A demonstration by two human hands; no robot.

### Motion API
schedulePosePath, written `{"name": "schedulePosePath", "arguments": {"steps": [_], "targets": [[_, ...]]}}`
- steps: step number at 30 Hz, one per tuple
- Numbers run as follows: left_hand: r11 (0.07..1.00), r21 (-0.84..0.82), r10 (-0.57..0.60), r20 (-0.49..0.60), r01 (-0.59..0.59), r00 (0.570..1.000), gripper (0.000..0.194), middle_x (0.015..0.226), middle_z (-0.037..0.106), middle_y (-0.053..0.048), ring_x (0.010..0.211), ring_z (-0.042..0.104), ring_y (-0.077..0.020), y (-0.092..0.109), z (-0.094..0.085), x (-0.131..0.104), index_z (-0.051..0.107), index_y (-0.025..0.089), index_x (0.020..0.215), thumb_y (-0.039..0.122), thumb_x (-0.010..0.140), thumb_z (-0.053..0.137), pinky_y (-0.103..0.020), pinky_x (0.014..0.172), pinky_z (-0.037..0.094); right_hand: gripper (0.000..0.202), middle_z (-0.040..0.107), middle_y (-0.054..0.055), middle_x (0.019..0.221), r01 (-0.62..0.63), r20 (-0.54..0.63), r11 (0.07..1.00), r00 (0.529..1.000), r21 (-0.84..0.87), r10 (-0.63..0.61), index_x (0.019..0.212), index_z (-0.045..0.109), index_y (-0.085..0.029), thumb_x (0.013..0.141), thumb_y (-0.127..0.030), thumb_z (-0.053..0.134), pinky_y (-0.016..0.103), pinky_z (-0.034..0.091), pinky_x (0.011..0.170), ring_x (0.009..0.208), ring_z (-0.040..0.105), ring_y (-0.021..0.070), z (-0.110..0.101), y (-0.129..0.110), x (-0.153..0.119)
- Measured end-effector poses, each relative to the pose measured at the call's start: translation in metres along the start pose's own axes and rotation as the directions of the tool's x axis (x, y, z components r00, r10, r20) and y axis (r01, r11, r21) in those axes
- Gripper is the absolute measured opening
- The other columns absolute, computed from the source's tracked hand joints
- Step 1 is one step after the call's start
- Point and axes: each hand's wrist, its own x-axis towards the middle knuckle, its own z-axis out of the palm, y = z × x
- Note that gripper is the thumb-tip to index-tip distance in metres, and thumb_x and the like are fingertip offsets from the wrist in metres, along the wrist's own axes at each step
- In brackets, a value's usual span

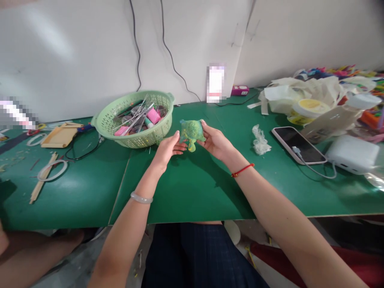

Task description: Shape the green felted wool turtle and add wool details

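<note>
A small green turtle-shaped figure (192,131) with yellow and bluish patches is held up over the green table (192,188), its head pointing down toward me. My left hand (168,150) grips its left side, thumb on top and fingers beneath. On the opposite side, my right hand (217,141) pinches its edge between thumb and fingers. The undersides of the fingers are partly hidden by the figure.
Behind my left hand stands a green basket (136,140) of tools and pink pieces. Crumpled plastic (260,140), a phone (298,145) with a cable and a white box (352,154) lie right. Tape rings (53,171) and a wooden tray (60,135) lie left.
</note>
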Motion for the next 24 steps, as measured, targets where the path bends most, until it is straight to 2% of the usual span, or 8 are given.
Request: {"name": "schedulePosePath", "arguments": {"steps": [3,6,8,13,18,22,24], "targets": [[0.959,0.221,0.186,-0.013,-0.178,0.982,0.041,0.080,0.077,-0.007,0.077,0.072,-0.0194,-0.0003,-0.0022,-0.0020,0.072,0.019,0.084,0.060,0.090,0.072,-0.029,0.068,0.055,0.027,0.074,-0.001,0.074,-0.003,-0.041,1.000,0.999,0.009,0.004,0.081,0.073,-0.026,0.085,-0.050,0.084,0.023,0.060,0.071,0.072,0.071,0.0123,0.0023,-0.0043,-0.0022],[0.796,0.463,0.434,0.012,-0.390,0.901,0.019,0.084,0.077,-0.005,0.080,0.072,-0.0185,-0.0015,-0.0043,-0.0039,0.072,0.020,0.090,0.039,0.092,0.073,-0.029,0.070,0.053,0.030,0.069,-0.002,0.068,0.021,-0.041,1.000,0.999,-0.005,-0.021,0.079,0.072,-0.025,0.084,-0.051,0.086,0.024,0.059,0.068,0.069,0.069,0.0129,0.0033,-0.0068,-0.0037],[0.677,0.568,0.530,0.065,-0.468,0.845,0.012,0.085,0.076,-0.005,0.079,0.071,-0.0178,-0.0029,-0.0052,-0.0046,0.072,0.020,0.090,0.031,0.091,0.075,-0.029,0.070,0.053,0.033,0.067,-0.003,0.066,0.039,-0.037,0.999,0.999,0.001,-0.039,0.075,0.070,-0.025,0.080,-0.051,0.089,0.023,0.058,0.066,0.066,0.067,0.0123,0.0036,-0.0073,-0.0041],[0.511,0.681,0.589,0.165,-0.524,0.791,0.013,0.083,0.073,-0.003,0.076,0.068,-0.0168,-0.0083,-0.0057,-0.0052,0.069,0.020,0.087,0.028,0.090,0.078,-0.028,0.069,0.050,0.029,0.071,-0.002,0.072,0.045,-0.013,0.999,0.999,0.027,-0.044,0.077,0.073,-0.024,0.080,-0.048,0.088,0.022,0.057,0.064,0.067,0.066,0.0112,0.0028,-0.0082,-0.0039],[0.434,0.716,0.632,0.190,-0.546,0.752,0.017,0.078,0.067,-0.003,0.071,0.061,-0.0161,-0.0090,-0.0067,-0.0066,0.069,0.020,0.085,0.030,0.098,0.069,-0.028,0.064,0.043,0.035,0.070,-0.001,0.073,0.060,-0.005,0.998,0.998,-0.027,-0.060,0.075,0.072,-0.024,0.077,-0.053,0.089,0.024,0.057,0.065,0.069,0.065,0.0125,-0.0001,-0.0092,-0.0036],[0.395,0.742,0.624,0.215,-0.541,0.751,0.016,0.078,0.067,-0.004,0.069,0.060,-0.0166,-0.0062,-0.0086,-0.0073,0.073,0.019,0.086,0.028,0.098,0.067,-0.029,0.065,0.043,0.040,0.070,0.000,0.075,0.073,0.012,0.996,0.997,-0.047,-0.073,0.074,0.071,-0.024,0.070,-0.058,0.092,0.026,0.057,0.066,0.070,0.065,0.0133,-0.0009,-0.0081,-0.0040],[0.404,0.745,0.616,0.207,-0.530,0.761,0.015,0.080,0.069,-0.005,0.070,0.061,-0.0172,-0.0060,-0.0091,-0.0067,0.074,0.019,0.087,0.027,0.098,0.068,-0.030,0.067,0.044,0.042,0.069,-0.001,0.074,0.075,0.013,0.996,0.997,-0.047,-0.074,0.073,0.070,-0.024,0.068,-0.059,0.093,0.025,0.057,0.066,0.070,0.064,0.0133,-0.0008,-0.0079,-0.0041]]}}
